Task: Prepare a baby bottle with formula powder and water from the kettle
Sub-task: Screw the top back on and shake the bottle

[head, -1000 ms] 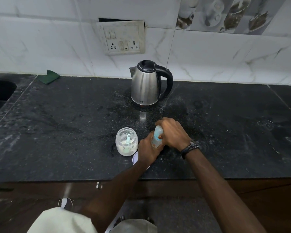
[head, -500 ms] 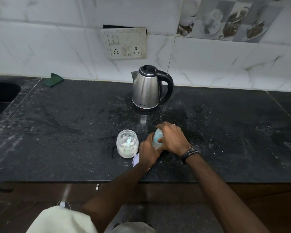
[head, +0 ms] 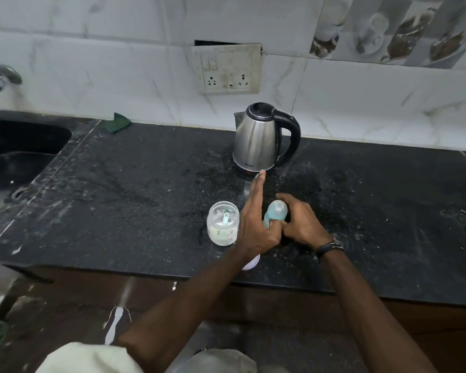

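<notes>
Our left hand [head: 254, 224] has let go of the bottle [head: 275, 212] and now stretches flat, fingers pointing toward the kettle [head: 256, 141] at 12 o'clock. Our view has shifted left, bringing in the sink [head: 19, 146] at 9 o'clock.

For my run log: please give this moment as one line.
right hand grips bottle | left hand open | jar open | kettle untouched

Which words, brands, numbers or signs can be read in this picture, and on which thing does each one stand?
Nothing can be read for certain.
Kettle: a small dark brand mark low on the steel body, too small and blurred to read.
Formula jar: faint marks on the glass, not legible.
Baby bottle: no print can be made out.
Socket panel: no lettering can be seen.
</notes>
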A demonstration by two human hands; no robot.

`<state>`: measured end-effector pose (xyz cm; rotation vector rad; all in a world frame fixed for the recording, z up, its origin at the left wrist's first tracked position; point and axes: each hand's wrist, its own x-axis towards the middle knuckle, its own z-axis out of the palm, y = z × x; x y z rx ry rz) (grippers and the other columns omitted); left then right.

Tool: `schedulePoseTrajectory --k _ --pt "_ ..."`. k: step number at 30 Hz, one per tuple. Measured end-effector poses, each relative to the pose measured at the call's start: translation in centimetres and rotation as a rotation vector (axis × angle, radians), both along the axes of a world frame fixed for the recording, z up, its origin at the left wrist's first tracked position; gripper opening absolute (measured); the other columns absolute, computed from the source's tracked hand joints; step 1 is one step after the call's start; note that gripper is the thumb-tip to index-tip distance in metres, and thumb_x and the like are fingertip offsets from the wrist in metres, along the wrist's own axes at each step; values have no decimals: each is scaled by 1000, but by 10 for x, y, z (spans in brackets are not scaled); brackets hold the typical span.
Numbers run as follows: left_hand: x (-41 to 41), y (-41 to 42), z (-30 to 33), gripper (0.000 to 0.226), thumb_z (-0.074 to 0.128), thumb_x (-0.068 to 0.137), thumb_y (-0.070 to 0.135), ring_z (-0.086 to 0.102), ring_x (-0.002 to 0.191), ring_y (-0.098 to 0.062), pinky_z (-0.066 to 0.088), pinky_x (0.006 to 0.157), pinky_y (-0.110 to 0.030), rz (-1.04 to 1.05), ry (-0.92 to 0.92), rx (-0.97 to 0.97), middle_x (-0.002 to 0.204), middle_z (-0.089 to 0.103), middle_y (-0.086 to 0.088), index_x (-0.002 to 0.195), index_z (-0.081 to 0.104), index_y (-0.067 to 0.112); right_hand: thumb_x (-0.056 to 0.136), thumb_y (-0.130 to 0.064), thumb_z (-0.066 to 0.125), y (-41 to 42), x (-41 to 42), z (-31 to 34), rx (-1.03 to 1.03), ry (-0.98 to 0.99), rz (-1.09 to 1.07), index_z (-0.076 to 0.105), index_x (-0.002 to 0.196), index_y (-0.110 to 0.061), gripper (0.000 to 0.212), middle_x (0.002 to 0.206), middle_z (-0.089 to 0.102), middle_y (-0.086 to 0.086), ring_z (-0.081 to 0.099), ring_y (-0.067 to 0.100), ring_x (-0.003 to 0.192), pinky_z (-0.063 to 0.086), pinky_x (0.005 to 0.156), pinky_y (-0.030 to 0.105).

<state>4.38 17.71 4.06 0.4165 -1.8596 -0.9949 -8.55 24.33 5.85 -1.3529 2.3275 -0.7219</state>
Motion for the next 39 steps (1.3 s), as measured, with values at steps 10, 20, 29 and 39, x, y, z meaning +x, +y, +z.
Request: schedulePoseTrajectory --k 10,20,29,39 --pt "52 -81 -6 20 63 95 5 76 86 -16 63 78 -39 487 140 85 99 77 -7 111 73 -1 66 -22 90 3 18 -43 -97 -213 -245 63 121 -12 63 110 69 1 65 19 101 54 92 45" --pt "134 -102 -91 42 71 90 43 52 48 -15 48 54 -33 652 -595 206 51 55 2 60 61 15 61 -41 90 12 1 -1 -202 -241 -468 72 87 -18 39 85 74 -3 69 11 76 57 73 33" --pt "135 -100 -102 30 69 92 42 69 69 -33 42 60 -30 620 -805 122 72 73 -10 82 70 14 56 -44 90 11 1 17 -144 -201 -361 73 88 -18 44 87 76 -1 72 16 83 59 77 43" --pt "138 -99 -108 34 60 96 46 66 60 -28 48 57 -32 596 -820 79 67 69 -7 82 67 16 60 -40 90 3 3 25 -153 -247 -471 71 87 -19 40 86 71 -2 68 14 79 56 72 34"
